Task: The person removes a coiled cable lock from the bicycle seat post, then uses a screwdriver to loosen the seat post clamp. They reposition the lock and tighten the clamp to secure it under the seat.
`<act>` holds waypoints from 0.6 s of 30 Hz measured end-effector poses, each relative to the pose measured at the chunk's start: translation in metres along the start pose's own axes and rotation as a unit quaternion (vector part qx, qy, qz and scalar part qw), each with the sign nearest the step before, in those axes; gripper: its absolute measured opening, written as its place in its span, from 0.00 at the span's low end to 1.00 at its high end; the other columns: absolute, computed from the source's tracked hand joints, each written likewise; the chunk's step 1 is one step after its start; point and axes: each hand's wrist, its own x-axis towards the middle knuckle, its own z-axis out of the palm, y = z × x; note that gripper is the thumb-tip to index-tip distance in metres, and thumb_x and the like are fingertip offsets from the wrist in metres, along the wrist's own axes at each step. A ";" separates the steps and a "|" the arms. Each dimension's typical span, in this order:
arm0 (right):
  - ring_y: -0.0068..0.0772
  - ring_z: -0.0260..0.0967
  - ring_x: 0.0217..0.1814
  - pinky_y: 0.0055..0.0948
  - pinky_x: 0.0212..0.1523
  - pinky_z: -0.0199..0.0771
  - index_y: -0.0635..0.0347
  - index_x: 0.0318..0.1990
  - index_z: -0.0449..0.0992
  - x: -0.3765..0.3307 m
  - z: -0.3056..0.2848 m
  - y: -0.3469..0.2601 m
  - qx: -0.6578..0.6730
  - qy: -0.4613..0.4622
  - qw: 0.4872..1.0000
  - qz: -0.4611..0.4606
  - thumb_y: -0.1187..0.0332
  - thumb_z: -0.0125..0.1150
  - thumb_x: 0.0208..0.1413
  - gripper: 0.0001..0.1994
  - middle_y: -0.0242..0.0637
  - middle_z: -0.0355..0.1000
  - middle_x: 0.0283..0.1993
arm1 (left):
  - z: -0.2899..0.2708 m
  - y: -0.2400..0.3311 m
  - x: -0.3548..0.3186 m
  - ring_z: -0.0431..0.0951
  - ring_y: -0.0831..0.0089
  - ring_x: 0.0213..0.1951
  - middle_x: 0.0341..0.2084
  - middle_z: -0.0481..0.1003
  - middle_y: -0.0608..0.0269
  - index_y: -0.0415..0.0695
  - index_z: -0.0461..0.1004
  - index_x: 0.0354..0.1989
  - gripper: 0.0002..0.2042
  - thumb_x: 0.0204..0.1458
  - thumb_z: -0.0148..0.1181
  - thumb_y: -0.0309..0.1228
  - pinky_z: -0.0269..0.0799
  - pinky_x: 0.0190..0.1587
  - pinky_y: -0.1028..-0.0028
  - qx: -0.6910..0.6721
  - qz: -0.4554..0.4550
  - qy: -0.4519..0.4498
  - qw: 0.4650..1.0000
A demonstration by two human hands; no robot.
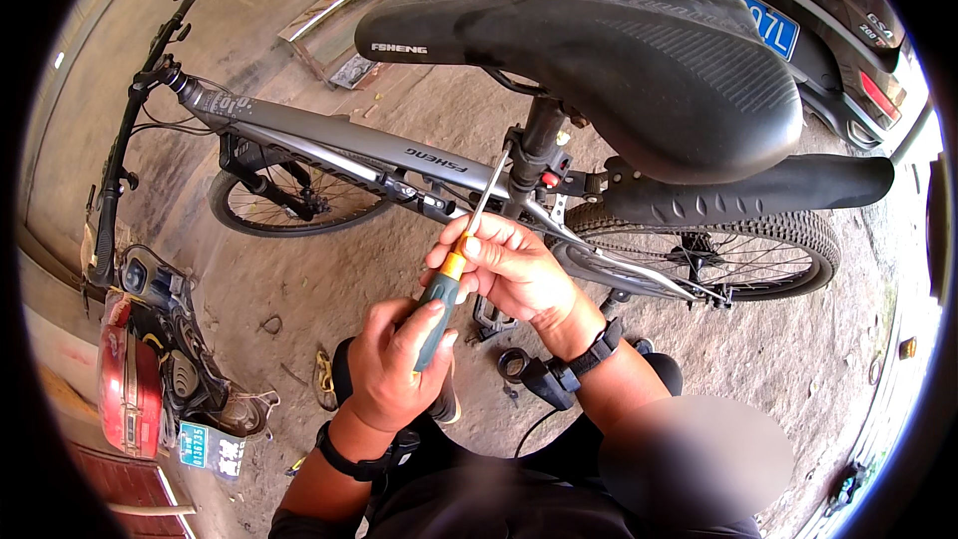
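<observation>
The left hand (394, 364) is wrapped around the butt of the screwdriver (440, 299). Ahead of it, the right hand (514, 265) has its fingertips closed on the yellow collar and the start of the shaft. So 2 hands share 1 tool, which slants up and away from the lap.

Farther on, the shaft runs to a dark fitting (512, 143) on the seat post (545, 130), with a red light (550, 181) beside it. The tool looks to be in position, so the work there seems under way. Whether the tip sits in a screw, and how many turns are done or left, I cannot tell.

The seat (599, 80) is on its post, and the front wheel (299, 231) and rear wheel (813, 260) are on the bike (339, 135); nothing there looks taken apart. Beyond stands a dark car (843, 90).
</observation>
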 end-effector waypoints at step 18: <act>0.36 0.76 0.58 0.33 0.53 0.81 0.61 0.58 0.73 -0.001 -0.006 -0.003 -0.015 -0.042 0.999 0.011 0.67 0.59 0.68 0.15 0.46 0.77 0.56 | -0.002 0.024 -0.004 0.79 0.72 0.24 0.31 0.78 0.56 0.38 0.63 0.66 0.25 0.64 0.58 0.35 0.72 0.26 0.74 -0.318 -0.297 -0.017 0.900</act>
